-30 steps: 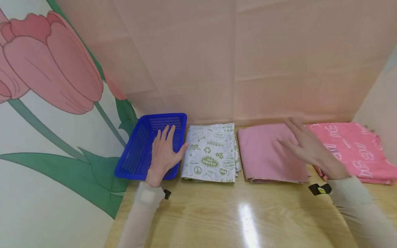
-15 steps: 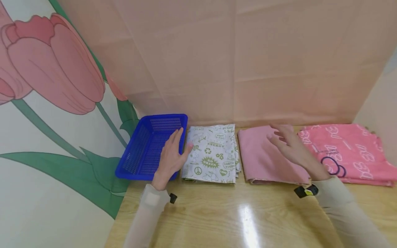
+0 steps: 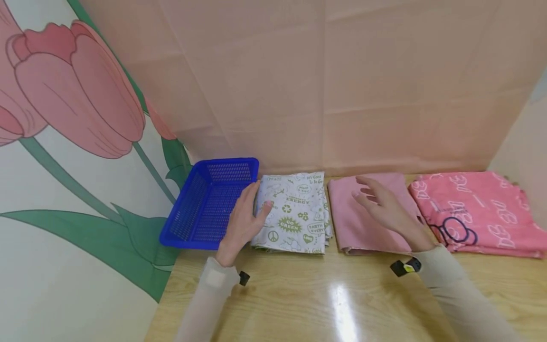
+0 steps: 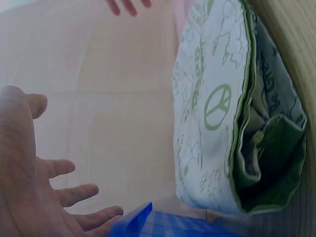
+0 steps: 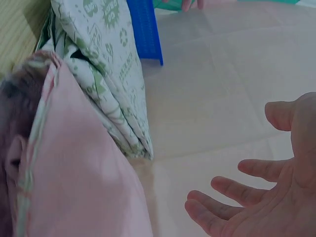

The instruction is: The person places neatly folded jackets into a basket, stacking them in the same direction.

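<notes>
My left hand (image 3: 244,219) hovers over the gap between a blue plastic basket (image 3: 171,225) and a folded white cloth (image 3: 295,204) with green cartoon print. Its fingers are extended and hold nothing. My right hand (image 3: 386,206), fingers loosely bent and apart, is above a folded plain pink cloth (image 3: 348,223). In the left wrist view the white cloth's front edge shows a green lining (image 4: 284,158) and layered folds. The right wrist view shows the pink cloth (image 5: 89,173) below the bare palm. Farther right lies a folded bright pink cloth (image 3: 491,213) with white print and a dark bow outline.
Everything lies in a row at the back of a wooden table (image 3: 290,294), against a peach fabric backdrop (image 3: 320,85). A wall with painted tulips (image 3: 85,95) stands along the left. Another pale wall (image 3: 530,142) rises at the right.
Both hands have moved inward: the left from over the basket toward the white cloth, the right leftward over the plain pink cloth, uncovering more of the bright pink one. The cloths have stayed put.
</notes>
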A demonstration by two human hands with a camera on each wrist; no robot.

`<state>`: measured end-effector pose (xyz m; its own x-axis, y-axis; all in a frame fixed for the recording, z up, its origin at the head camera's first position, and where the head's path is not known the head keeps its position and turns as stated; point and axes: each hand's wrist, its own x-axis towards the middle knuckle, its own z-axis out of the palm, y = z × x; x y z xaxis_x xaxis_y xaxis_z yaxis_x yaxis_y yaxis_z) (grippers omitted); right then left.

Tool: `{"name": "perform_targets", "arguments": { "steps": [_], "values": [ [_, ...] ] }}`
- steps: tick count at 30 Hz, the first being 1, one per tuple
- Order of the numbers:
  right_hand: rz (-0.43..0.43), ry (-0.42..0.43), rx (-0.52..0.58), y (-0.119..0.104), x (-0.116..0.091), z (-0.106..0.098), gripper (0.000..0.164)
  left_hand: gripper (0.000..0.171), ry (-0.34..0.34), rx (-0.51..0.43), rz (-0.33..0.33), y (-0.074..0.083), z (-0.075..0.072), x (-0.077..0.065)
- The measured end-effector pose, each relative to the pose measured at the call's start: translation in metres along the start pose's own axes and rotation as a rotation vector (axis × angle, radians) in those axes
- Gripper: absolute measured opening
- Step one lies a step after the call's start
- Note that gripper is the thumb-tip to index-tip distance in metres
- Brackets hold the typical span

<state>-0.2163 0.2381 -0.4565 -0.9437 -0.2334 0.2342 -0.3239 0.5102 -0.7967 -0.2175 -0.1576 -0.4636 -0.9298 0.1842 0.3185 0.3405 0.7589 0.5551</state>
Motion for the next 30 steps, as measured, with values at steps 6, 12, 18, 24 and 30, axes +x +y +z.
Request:
{"name": "perform_targets", "arguments": {
  "steps": [6, 12, 18, 24, 30],
  "values": [
    [-0.004, -0.015, 0.057, -0.002, 0.003, 0.013, 0.058, 0.076, 0.022, -0.068, 0.027, 0.003, 0.012, -0.001],
    [-0.015, 0.000, 0.103, -0.001, 0.007, 0.030, 0.053, 0.075, 0.029, -0.113, 0.045, 0.007, 0.022, -0.004],
    [-0.017, -0.019, 0.159, 0.003, 0.011, 0.047, 0.053, 0.076, 0.011, -0.157, 0.045, 0.009, 0.035, -0.005],
    [0.083, -0.046, 0.177, 0.008, 0.014, 0.065, 0.061, 0.073, 0.016, -0.132, 0.039, 0.009, 0.046, -0.006],
    [0.129, -0.059, 0.153, 0.015, 0.014, 0.083, 0.067, 0.071, 0.060, -0.065, 0.078, 0.006, 0.056, -0.008]
  ]
}}
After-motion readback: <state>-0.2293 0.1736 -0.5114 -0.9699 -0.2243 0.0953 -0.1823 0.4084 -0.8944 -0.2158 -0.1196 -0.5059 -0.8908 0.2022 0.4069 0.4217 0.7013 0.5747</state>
